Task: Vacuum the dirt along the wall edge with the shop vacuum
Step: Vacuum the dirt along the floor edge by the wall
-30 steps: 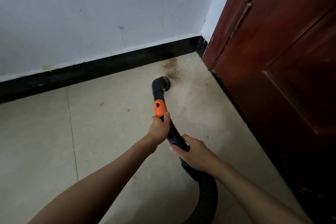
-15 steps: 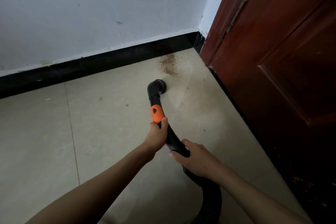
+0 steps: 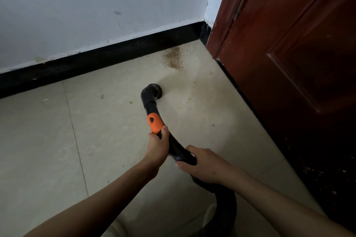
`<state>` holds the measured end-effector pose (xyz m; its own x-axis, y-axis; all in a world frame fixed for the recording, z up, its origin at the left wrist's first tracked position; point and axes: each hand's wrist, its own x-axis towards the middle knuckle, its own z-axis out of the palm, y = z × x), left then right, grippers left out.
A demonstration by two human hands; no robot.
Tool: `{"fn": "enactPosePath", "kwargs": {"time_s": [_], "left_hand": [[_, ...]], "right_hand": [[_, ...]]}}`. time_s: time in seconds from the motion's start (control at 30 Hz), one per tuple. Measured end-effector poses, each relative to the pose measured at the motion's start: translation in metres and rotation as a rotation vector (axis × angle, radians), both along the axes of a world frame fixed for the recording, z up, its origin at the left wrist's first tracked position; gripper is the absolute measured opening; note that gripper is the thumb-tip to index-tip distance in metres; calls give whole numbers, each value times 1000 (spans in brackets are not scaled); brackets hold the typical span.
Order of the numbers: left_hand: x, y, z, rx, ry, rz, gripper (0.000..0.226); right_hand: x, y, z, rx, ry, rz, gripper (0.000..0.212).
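Note:
A patch of brown dirt [image 3: 174,58] lies on the pale tiled floor against the black baseboard [image 3: 100,59], close to the corner by the door. The black vacuum nozzle [image 3: 152,93] with its round brush head rests on the floor a little short of the dirt. An orange collar [image 3: 154,122] sits on the black wand. My left hand [image 3: 158,148] grips the wand just below that collar. My right hand [image 3: 204,163] holds the wand further back, where the ribbed black hose [image 3: 225,209] begins and curls down out of view.
A dark red wooden door [image 3: 289,63] stands along the right side, its lower edge speckled with dust. A white wall [image 3: 96,5] rises above the baseboard. Two small crumbs [image 3: 102,96] lie on the tiles left of the nozzle.
The nozzle has drawn back from the dirt patch toward me, leaving a wider gap. Both hands keep the same hold on the wand.

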<state>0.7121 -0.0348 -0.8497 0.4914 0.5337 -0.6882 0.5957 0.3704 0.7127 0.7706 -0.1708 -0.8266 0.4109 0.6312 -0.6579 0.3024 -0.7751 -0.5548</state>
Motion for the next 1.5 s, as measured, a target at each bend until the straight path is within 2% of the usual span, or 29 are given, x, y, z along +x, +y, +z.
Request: {"fn": "enactPosePath", "kwargs": {"time_s": [0.13,0.27,0.43,0.6,0.77,1.03,1.2,1.37,1.5], "left_hand": [[-6,-11,2,-44,1,-12,42],[-1,-28,9,-62,-18,-28,38],[-8,-45,14,4,-39,30,28],[-13,-52,11,8,-61,12,29],[-4,-59,10,-55,-90,-107,33],[22,-53,9,-60,-68,-241,38],[66,-30,5,-6,-84,-299,38],[92,-4,4,-81,-95,-364,43],[81,10,-5,20,-53,-306,45]], "right_hand": [[-6,-12,10,2,29,-9,43],[-6,-27,15,-12,35,-61,42],[-7,-35,23,-20,85,-52,41],[-13,-45,25,17,97,-95,23],[-17,-60,24,32,55,-190,34],[-7,-56,18,55,40,-299,29],[24,-35,15,70,20,-339,28],[44,-9,13,40,-78,-316,37],[39,10,9,-22,-140,-221,36]]}}
